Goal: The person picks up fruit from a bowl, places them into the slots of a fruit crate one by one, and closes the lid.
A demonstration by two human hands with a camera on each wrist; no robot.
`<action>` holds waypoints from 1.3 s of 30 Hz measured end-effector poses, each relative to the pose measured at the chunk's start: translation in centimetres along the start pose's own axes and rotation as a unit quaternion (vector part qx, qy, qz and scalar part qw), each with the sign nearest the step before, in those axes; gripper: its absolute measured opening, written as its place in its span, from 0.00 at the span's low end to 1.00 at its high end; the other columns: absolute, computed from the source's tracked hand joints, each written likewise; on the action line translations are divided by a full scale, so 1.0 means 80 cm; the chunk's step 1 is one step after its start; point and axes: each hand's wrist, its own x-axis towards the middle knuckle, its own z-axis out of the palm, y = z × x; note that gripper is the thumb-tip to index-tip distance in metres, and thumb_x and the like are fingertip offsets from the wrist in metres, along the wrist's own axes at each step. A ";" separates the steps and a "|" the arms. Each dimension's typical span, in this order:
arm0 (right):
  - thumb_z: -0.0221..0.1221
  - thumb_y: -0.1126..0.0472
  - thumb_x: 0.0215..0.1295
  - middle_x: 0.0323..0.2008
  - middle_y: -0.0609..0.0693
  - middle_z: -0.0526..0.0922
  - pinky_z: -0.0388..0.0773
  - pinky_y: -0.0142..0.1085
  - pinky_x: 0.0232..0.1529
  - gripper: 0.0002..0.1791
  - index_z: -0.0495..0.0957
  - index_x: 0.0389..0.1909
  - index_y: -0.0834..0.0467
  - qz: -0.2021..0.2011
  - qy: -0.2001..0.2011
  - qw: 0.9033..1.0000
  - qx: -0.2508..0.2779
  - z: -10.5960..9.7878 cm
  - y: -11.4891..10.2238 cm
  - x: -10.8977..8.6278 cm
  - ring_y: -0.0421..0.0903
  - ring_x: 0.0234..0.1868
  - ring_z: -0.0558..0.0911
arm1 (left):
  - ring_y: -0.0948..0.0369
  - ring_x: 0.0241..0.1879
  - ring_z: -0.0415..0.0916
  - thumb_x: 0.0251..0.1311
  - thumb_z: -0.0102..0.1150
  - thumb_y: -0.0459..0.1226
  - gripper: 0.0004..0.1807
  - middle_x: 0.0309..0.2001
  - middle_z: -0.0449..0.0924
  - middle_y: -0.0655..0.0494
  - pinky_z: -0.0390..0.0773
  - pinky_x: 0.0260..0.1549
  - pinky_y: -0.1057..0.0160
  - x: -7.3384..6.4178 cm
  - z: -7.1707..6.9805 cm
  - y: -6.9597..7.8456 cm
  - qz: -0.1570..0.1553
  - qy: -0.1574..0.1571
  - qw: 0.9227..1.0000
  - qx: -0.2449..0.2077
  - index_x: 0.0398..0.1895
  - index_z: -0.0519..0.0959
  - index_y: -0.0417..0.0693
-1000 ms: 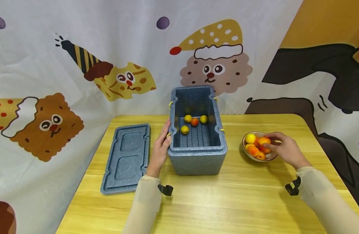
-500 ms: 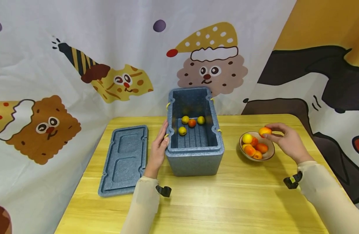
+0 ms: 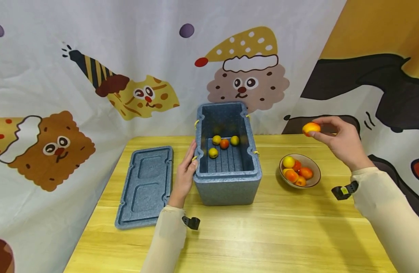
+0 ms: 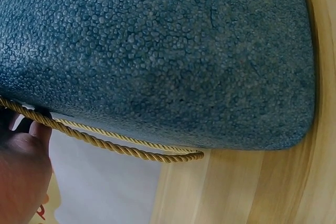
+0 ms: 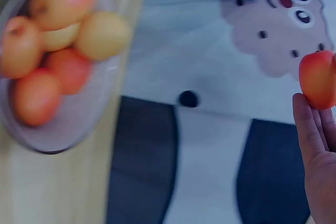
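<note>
A small orange-red fruit is pinched between the fingertips and thumb of my right hand, raised above and behind the bowl. The right wrist view shows the same fruit at its right edge. Below that hand, a bowl holds several yellow, orange and red fruits. My left hand rests along the left side of a speckled grey-blue foam box. Inside the lidless box lie several fruits. In the left wrist view, the hand's fingers are beside a gold rope and partly hidden.
A matching lid lies flat on the wooden table, left of the box. Short yellow rope loops show at the box rim. Behind the table hangs a printed cartoon cloth.
My right hand has lifted the orange-red fruit out of the bowl and raised it well above. The left hand stays on the box. The camera's view has shifted slightly.
</note>
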 end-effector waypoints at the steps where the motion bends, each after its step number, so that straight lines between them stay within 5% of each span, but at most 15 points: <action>1: 0.64 0.52 0.65 0.53 0.52 0.74 0.71 0.18 0.41 0.26 0.75 0.60 0.59 -0.004 0.002 1.000 0.006 -0.002 -0.008 0.004 0.37 0.46 0.76 | 0.38 0.73 0.43 0.67 0.37 0.21 0.29 0.73 0.47 0.28 0.50 0.68 0.50 0.000 0.000 0.000 0.001 0.000 1.000 0.000 0.71 0.53 0.23; 8: 0.66 0.58 0.63 0.53 0.50 0.74 0.73 0.20 0.42 0.24 0.77 0.59 0.59 -0.050 0.001 0.997 0.061 -0.005 -0.068 0.033 0.37 0.46 0.78 | 0.38 0.73 0.43 0.68 0.37 0.21 0.28 0.73 0.47 0.29 0.50 0.69 0.52 -0.001 0.001 0.000 0.002 0.001 1.000 0.002 0.71 0.53 0.22; 18: 0.66 0.59 0.63 0.54 0.51 0.74 0.74 0.29 0.52 0.22 0.78 0.58 0.60 -0.119 -0.007 0.991 0.054 0.017 -0.138 0.068 0.44 0.52 0.73 | 0.38 0.73 0.43 0.67 0.38 0.22 0.28 0.72 0.47 0.28 0.50 0.69 0.55 0.000 -0.001 -0.002 0.006 0.004 1.000 0.002 0.71 0.53 0.22; 39: 0.66 0.60 0.63 0.53 0.51 0.76 0.76 0.32 0.51 0.22 0.78 0.56 0.62 -0.151 -0.064 0.983 0.088 0.058 -0.192 0.104 0.46 0.50 0.76 | 0.42 0.74 0.43 0.67 0.36 0.21 0.29 0.74 0.47 0.36 0.49 0.69 0.55 0.000 -0.001 -0.003 -0.002 -0.004 1.000 -0.001 0.72 0.53 0.26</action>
